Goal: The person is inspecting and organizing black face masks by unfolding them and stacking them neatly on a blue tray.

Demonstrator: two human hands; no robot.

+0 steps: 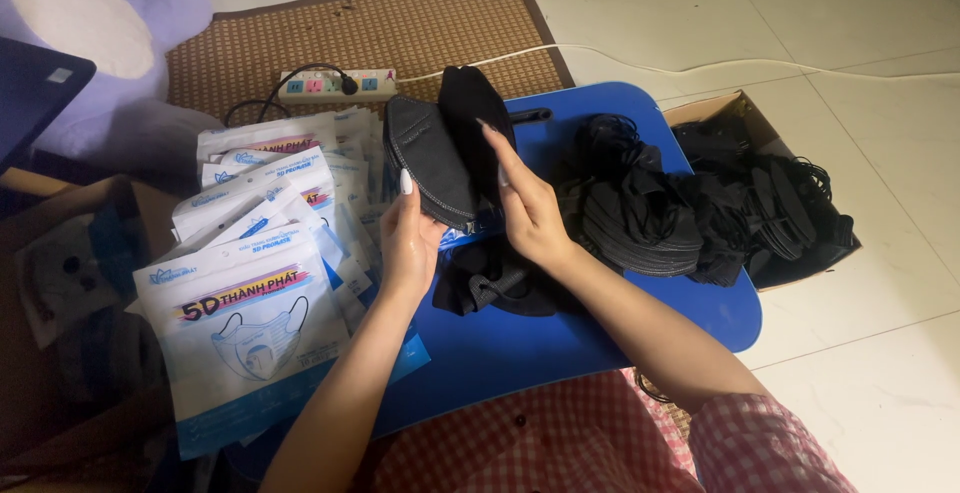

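Note:
My left hand (408,243) grips a folded black face mask (428,158) by its lower edge, held up above the blue lap table (560,338). My right hand (528,208) holds a second black mask (470,113) just behind it, fingers stretched along it. More black masks (490,288) lie on the table under my hands. A big pile of black masks (640,213) sits to the right of my right hand.
Several white printed mask pouches (255,243) are stacked at the left. A cardboard box (770,203) with black masks stands at the right. A power strip (335,83) lies on a woven mat (400,23). A lilac plush toy (100,43) sits far left.

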